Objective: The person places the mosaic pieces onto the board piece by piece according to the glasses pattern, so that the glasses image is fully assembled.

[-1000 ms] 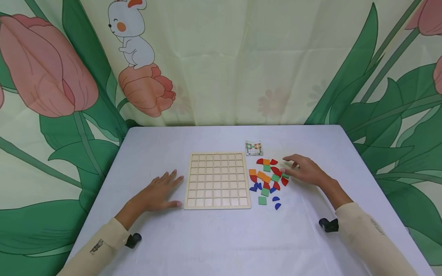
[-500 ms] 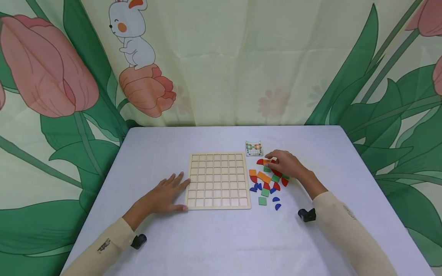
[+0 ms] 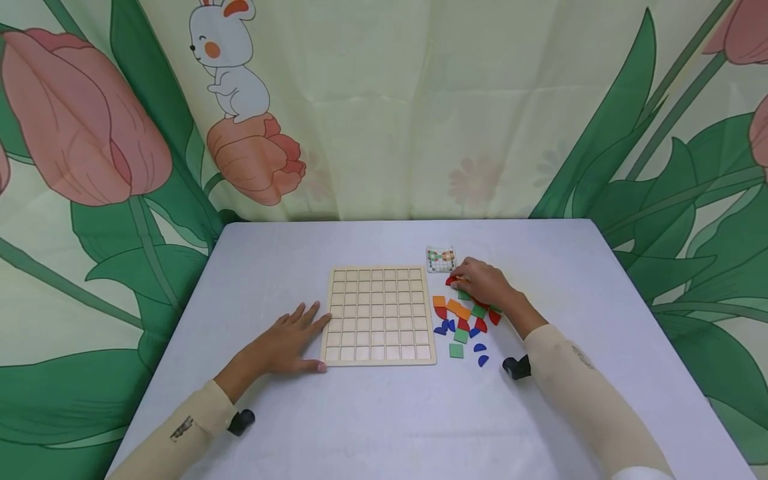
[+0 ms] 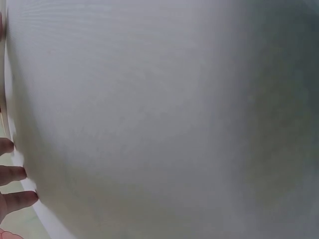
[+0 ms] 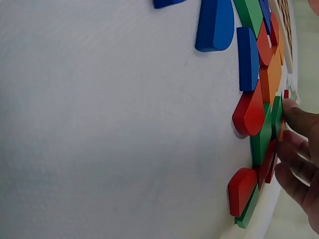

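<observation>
A square wooden grid board (image 3: 379,316) lies flat at the table's middle. At its left edge rests my left hand (image 3: 285,342), fingers straight and spread, thumb touching the near left corner. Only some fingertips (image 4: 20,200) show in the left wrist view. My right hand (image 3: 482,279) is over the far part of the coloured blocks, its thumb and fingers pinching a red curved-sided block (image 3: 450,281). In the right wrist view that red block (image 5: 286,93) shows by the thumb tip. Under the hand, a green square block (image 3: 463,295) is partly hidden.
Right of the board lie loose red, orange (image 3: 459,309), green (image 3: 457,351) and blue (image 3: 483,361) flat blocks. Behind them is a small pattern card (image 3: 441,259). A white cloth (image 3: 384,420) covers the table, and a printed curtain (image 3: 384,120) hangs behind.
My right hand has moved left from beside the blocks to the red block at the far end. My left hand has moved right onto the board's edge.
</observation>
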Action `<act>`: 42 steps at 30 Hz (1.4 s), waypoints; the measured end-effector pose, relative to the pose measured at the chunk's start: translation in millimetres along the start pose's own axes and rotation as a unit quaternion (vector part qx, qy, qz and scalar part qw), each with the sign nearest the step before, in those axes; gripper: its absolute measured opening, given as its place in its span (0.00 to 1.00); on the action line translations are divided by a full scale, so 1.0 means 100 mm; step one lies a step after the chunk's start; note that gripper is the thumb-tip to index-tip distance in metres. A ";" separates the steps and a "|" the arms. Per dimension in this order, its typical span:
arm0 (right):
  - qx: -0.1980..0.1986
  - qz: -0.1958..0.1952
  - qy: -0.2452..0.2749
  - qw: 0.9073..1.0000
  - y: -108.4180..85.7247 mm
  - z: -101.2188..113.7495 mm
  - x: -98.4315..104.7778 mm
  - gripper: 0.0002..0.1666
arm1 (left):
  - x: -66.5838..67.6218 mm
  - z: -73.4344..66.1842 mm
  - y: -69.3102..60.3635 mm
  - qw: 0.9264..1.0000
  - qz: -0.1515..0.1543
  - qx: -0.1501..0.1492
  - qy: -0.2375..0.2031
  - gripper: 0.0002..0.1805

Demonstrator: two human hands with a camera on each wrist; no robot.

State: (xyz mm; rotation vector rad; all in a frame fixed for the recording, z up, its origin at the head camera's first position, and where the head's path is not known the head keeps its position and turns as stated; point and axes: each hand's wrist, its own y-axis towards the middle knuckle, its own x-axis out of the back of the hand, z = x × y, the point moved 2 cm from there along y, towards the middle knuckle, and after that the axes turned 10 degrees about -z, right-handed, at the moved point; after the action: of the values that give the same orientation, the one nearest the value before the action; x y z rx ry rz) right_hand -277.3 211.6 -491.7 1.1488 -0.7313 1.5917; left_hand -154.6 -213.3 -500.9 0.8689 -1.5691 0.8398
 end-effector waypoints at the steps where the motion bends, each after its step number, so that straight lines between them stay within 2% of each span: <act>1: 0.000 0.000 0.000 1.000 0.01 0.00 0.00 0.18 | 0.00 0.00 0.00 1.000 0.000 0.000 0.001 0.58; 12: -0.050 0.021 0.037 0.998 0.06 0.03 -0.01 0.12 | 0.00 0.00 0.02 1.000 -0.002 -0.003 0.013 0.58; 22: -0.080 0.036 0.047 0.995 0.07 0.04 0.01 0.17 | 0.01 -0.02 0.03 1.000 -0.001 -0.003 0.017 0.58; 30: -0.091 0.042 0.056 0.993 0.07 0.06 0.00 0.14 | 0.01 -0.01 0.02 1.000 0.005 -0.004 0.022 0.59; 37: -0.070 0.037 0.048 0.996 0.08 0.06 -0.02 0.15 | 0.00 -0.01 0.02 1.000 0.006 -0.003 0.024 0.60; 42: -0.065 0.038 0.054 0.996 0.07 0.07 -0.02 0.12 | -0.02 0.00 0.02 1.000 0.003 -0.004 0.024 0.59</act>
State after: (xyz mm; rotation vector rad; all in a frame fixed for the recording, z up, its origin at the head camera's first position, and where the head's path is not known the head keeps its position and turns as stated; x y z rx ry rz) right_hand -281.2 202.3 -490.0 0.9428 -0.8020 1.6311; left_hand -156.2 -211.6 -503.3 0.8332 -1.5334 0.8506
